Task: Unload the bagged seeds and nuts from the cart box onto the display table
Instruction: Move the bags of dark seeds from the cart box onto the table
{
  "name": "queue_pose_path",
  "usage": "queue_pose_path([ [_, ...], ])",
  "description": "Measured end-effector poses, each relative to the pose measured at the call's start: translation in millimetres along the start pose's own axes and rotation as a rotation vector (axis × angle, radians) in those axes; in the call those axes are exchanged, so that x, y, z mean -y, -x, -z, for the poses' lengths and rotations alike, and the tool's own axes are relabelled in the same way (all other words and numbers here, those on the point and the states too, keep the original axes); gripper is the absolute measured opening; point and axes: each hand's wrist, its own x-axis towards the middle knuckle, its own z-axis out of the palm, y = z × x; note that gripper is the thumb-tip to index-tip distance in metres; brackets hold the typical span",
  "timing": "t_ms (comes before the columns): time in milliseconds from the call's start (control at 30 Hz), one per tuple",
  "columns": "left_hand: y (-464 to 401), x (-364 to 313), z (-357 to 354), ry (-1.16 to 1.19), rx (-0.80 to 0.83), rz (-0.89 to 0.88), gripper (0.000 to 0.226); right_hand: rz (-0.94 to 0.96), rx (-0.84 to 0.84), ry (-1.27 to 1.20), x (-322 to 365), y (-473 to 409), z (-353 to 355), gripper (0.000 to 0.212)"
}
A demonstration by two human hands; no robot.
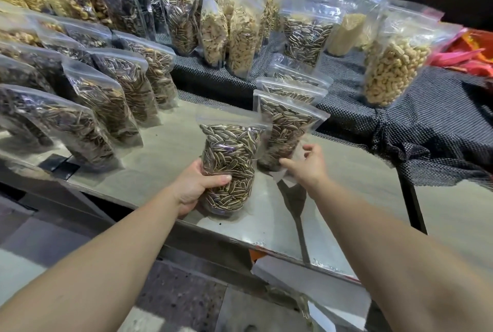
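My left hand grips a clear zip bag of striped sunflower seeds around its lower half, holding it upright just above the grey display table. My right hand reaches with relaxed, spread fingers to the base of another standing bag of sunflower seeds; its fingertips are at the bag's bottom edge and curl round nothing. Two more such bags stand in a row behind that one. The cart box is out of view.
Rows of seed bags fill the table's left side. Bags of nuts and seeds stand on a raised shelf covered with black mesh cloth. A big bag of peanuts stands at right. The table's front edge is near me.
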Motion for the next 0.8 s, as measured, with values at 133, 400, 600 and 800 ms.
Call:
queue_pose_path([
  [133,-8.9,1.7,-26.0,-0.037,0.058,0.003,0.079,-0.048,0.302,-0.097,6.2,38.2,23.7,0.031],
  [400,-35.2,10.1,-74.0,-0.267,0.075,-0.131,0.050,0.104,0.234,0.034,6.6,62.4,17.3,0.041],
  [600,-46.5,7.1,-66.0,-0.517,0.168,-0.197,0.060,0.086,0.242,0.020,1.1,54.9,11.8,0.038],
  [800,-49.1,8.4,-55.2,-0.920,0.094,-0.218,0.081,0.095,0.209,0.009,1.0,53.2,9.0,0.038],
])
